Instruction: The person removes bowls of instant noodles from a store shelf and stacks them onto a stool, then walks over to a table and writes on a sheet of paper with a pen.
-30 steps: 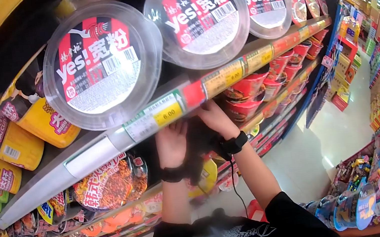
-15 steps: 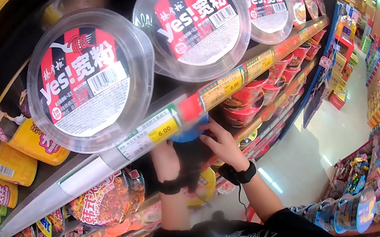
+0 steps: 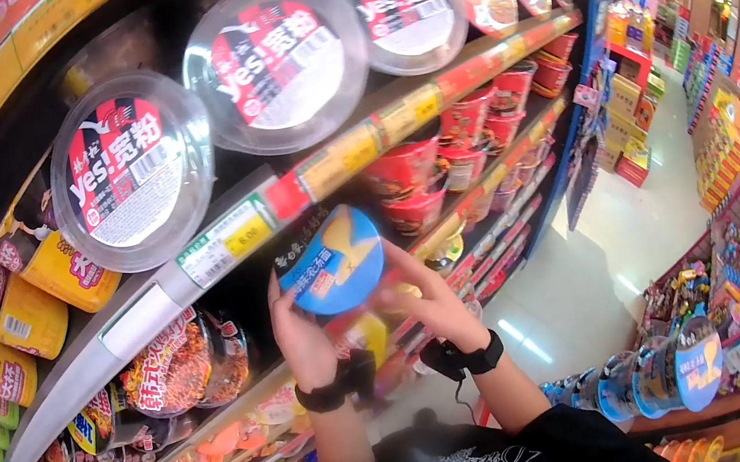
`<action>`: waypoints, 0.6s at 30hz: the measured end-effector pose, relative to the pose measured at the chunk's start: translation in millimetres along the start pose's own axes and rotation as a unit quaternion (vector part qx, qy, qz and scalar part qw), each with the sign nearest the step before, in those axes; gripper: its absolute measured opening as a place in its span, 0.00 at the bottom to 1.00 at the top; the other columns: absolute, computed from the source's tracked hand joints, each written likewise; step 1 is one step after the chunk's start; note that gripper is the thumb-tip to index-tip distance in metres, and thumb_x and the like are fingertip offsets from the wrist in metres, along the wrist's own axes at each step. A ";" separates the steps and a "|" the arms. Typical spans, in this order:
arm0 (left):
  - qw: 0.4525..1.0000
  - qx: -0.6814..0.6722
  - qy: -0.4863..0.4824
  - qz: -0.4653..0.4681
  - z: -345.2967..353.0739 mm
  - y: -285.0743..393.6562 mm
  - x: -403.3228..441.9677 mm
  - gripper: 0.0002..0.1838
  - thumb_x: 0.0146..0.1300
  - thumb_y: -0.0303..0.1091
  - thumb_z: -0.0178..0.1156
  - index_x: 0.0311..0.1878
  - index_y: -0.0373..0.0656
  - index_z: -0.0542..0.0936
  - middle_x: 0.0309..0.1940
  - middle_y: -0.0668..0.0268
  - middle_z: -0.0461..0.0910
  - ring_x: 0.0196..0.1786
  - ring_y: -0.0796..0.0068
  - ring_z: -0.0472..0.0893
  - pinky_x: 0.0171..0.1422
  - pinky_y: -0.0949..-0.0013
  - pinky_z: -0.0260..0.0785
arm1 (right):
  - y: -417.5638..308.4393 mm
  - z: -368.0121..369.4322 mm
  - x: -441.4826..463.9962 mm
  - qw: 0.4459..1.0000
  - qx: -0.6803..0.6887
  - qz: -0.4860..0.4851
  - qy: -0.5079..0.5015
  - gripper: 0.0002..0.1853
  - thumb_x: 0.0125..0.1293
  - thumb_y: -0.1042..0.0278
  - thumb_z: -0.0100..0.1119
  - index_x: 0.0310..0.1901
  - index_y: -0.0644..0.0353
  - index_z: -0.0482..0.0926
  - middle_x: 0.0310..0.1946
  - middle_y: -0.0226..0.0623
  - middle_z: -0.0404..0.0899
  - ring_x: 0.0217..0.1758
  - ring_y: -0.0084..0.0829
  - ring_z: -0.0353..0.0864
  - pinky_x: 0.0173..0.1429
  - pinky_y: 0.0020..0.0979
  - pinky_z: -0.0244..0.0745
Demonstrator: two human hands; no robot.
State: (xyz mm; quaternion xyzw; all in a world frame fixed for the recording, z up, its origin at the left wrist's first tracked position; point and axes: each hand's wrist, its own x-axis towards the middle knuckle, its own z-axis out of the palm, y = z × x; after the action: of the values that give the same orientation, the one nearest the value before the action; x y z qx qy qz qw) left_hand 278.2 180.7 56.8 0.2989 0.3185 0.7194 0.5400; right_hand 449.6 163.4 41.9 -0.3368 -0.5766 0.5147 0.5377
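Head view: I watched the left hand [image 3: 306, 346] flank a round, blue-lidded tub [image 3: 337, 266], fingers curled at its left edge, palm turned inward. The right hand [image 3: 437, 303] sat at the opposite edge, half-curled and blurred; I could not tell how firmly its fingers bore on the wall, nor see any beneath the base. Between them they pinched the tub, lid tilted up toward the camera, just below the shelf rail [image 3: 131, 324].

Outward from there: a dark wristband [image 3: 322, 398] on the left wrist, another [image 3: 483, 355] on the right with a thin cable [image 3: 461, 395] hanging off it. Red tubs [image 3: 406, 170] stood stacked beyond the right hand; bowls with clear lids [image 3: 277, 67] stood tilted above the rail.

Risks, in my judgement: the lid's smooth rim could have slipped if one side eased off; a quick lift could have knocked the rim on the rail; a swing to the right could have nudged the red stack. The cable (my least favourite detail) might have snagged on a shelf edge.
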 end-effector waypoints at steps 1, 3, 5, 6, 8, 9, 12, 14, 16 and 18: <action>1.000 0.006 -0.017 0.017 3.5 -1.6 -11.5 0.28 0.65 0.38 0.45 0.67 0.38 0.61 0.57 0.62 0.72 0.59 0.69 0.72 0.64 0.65 0.62 | -18.4 2.1 -13.7 0.997 0.073 0.019 0.001 0.38 0.60 0.72 0.59 0.70 0.60 0.53 0.69 0.42 0.58 0.72 0.33 0.55 0.71 0.33 0.51; 0.999 -0.023 -0.026 0.003 17.0 -2.4 -36.9 0.27 0.64 0.35 0.46 0.65 0.36 0.63 0.57 0.60 0.72 0.60 0.69 0.70 0.66 0.65 0.60 | -31.6 -6.0 -39.4 0.998 -0.023 -0.046 0.036 0.39 0.59 0.72 0.60 0.70 0.61 0.53 0.70 0.44 0.56 0.73 0.33 0.53 0.72 0.33 0.49; 0.998 -0.013 -0.057 0.017 24.7 -12.4 -57.2 0.25 0.65 0.36 0.45 0.65 0.37 0.64 0.59 0.60 0.70 0.61 0.68 0.70 0.67 0.64 0.59 | -51.6 -13.6 -70.6 0.997 -0.024 -0.044 0.061 0.41 0.57 0.72 0.61 0.71 0.63 0.52 0.71 0.46 0.53 0.75 0.35 0.49 0.73 0.34 0.46; 0.997 -0.008 -0.072 0.023 35.4 -14.3 -69.4 0.26 0.66 0.38 0.44 0.65 0.37 0.63 0.60 0.60 0.70 0.62 0.68 0.69 0.67 0.64 0.58 | -61.2 -17.6 -87.1 0.994 -0.045 -0.066 0.076 0.41 0.57 0.71 0.61 0.71 0.63 0.51 0.71 0.46 0.52 0.75 0.35 0.48 0.74 0.35 0.45; 0.994 -0.001 -0.103 0.032 64.6 -11.0 -102.7 0.27 0.68 0.42 0.42 0.67 0.38 0.62 0.62 0.61 0.69 0.64 0.68 0.68 0.68 0.64 0.58 | -77.5 -27.4 -121.0 0.985 -0.090 -0.105 0.108 0.42 0.57 0.71 0.61 0.71 0.65 0.50 0.71 0.47 0.51 0.75 0.36 0.48 0.74 0.35 0.43; 0.991 -0.023 -0.131 0.011 76.8 -9.8 -119.5 0.27 0.70 0.43 0.39 0.67 0.37 0.61 0.63 0.60 0.68 0.66 0.67 0.66 0.70 0.63 0.55 | -85.2 -34.7 -138.4 0.981 -0.114 -0.108 0.118 0.43 0.57 0.70 0.62 0.71 0.66 0.49 0.72 0.46 0.49 0.76 0.38 0.46 0.74 0.37 0.42; 0.971 -0.012 -0.237 0.013 104.2 -17.2 -162.9 0.35 0.64 0.47 0.47 0.70 0.38 0.56 0.66 0.59 0.63 0.68 0.66 0.63 0.71 0.62 0.53 | -115.8 -48.8 -194.9 0.958 -0.165 -0.135 0.189 0.44 0.56 0.68 0.62 0.71 0.65 0.49 0.72 0.47 0.49 0.76 0.41 0.45 0.75 0.38 0.41; 0.958 0.020 -0.288 0.000 123.8 -22.3 -192.8 0.46 0.54 0.50 0.58 0.72 0.40 0.51 0.68 0.58 0.58 0.69 0.62 0.61 0.72 0.60 0.51 | -128.1 -59.1 -230.4 0.939 -0.197 -0.153 0.236 0.45 0.56 0.68 0.63 0.71 0.65 0.48 0.72 0.48 0.48 0.76 0.42 0.45 0.75 0.39 0.40; 0.936 -0.037 -0.345 -0.062 133.5 -38.4 -215.4 0.52 0.50 0.45 0.63 0.73 0.40 0.45 0.67 0.56 0.58 0.67 0.64 0.63 0.69 0.62 0.56 | -137.9 -68.4 -265.4 0.923 -0.220 -0.150 0.279 0.45 0.56 0.68 0.62 0.71 0.66 0.47 0.72 0.49 0.48 0.75 0.42 0.46 0.75 0.39 0.40; 0.913 -0.030 -0.399 -0.086 142.7 -52.3 -237.6 0.56 0.48 0.45 0.65 0.74 0.41 0.40 0.69 0.56 0.55 0.68 0.64 0.61 0.70 0.61 0.55 | -149.0 -71.9 -298.2 0.907 -0.229 -0.152 0.319 0.46 0.55 0.70 0.63 0.71 0.66 0.46 0.72 0.48 0.49 0.75 0.42 0.47 0.74 0.39 0.43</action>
State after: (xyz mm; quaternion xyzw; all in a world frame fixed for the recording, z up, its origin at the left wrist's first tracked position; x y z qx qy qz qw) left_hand 475.9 -18.6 83.8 0.5158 0.0796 0.5004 0.6908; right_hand 601.9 -137.1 95.0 -0.5055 -0.5208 0.1457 0.6723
